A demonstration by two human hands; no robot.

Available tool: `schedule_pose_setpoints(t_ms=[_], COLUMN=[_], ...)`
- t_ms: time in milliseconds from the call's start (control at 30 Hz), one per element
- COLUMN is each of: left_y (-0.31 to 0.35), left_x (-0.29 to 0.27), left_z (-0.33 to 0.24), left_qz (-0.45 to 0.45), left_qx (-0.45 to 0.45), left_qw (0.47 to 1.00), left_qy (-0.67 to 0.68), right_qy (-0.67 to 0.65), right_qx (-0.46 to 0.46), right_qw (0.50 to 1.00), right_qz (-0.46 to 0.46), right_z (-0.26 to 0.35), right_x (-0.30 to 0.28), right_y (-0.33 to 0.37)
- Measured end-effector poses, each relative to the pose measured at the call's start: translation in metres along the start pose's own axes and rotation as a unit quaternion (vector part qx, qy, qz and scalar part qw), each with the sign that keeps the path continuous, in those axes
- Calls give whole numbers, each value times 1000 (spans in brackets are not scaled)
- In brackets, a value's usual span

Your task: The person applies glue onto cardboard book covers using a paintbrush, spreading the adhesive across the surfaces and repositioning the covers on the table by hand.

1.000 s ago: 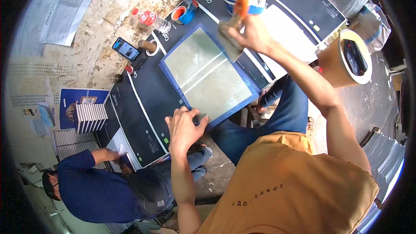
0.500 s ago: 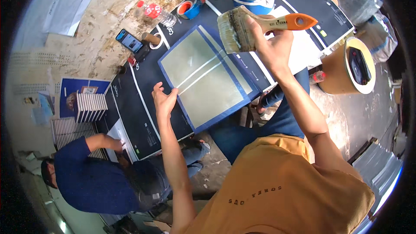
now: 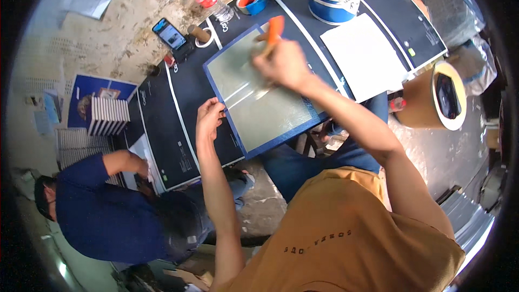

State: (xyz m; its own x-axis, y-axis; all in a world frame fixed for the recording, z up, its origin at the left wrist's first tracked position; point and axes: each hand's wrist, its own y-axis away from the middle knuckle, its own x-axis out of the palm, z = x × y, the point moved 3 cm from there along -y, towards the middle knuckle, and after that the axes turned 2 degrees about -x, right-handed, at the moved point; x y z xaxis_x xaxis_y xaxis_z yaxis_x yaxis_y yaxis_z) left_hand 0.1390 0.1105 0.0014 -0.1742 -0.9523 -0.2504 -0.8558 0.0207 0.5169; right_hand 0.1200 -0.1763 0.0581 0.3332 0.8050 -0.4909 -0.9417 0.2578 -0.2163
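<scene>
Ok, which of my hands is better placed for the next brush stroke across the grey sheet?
Probably your right hand: it grips the orange-handled brush over the grey sheet. Your left hand is at the sheet's left edge, without a brush.

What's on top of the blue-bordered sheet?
The right hand holds an orange-handled brush over the sheet; the left hand is at its left edge. What lies beneath the right hand is covered.

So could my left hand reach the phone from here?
Probably yes: your left hand is at the edge of the blue-bordered panel; the dark board leaves an open way to the phone, though a dark block sits at its near end.
</scene>
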Motion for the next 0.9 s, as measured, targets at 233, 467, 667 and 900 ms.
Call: schedule_pose_setpoints(t_ms=[233,467,667,900], left_y=[-9,-11,-4,-6], left_x=[-8,3,-3,-3], left_z=[8,11,11,15], left_qz=[26,37,20,36], left_qx=[35,48,54,53], left_qw=[998,997,997,995], left_qy=[42,52,45,70], right_qy=[-26,-75,-76,-59], right_qx=[-77,-64,-54,-8], right_qw=[976,995,995,979], right_qz=[-200,-32,-26,-193], right_z=[3,65,19,2], right_x=[-117,2,-47,-156], right_y=[23,57,94,130])
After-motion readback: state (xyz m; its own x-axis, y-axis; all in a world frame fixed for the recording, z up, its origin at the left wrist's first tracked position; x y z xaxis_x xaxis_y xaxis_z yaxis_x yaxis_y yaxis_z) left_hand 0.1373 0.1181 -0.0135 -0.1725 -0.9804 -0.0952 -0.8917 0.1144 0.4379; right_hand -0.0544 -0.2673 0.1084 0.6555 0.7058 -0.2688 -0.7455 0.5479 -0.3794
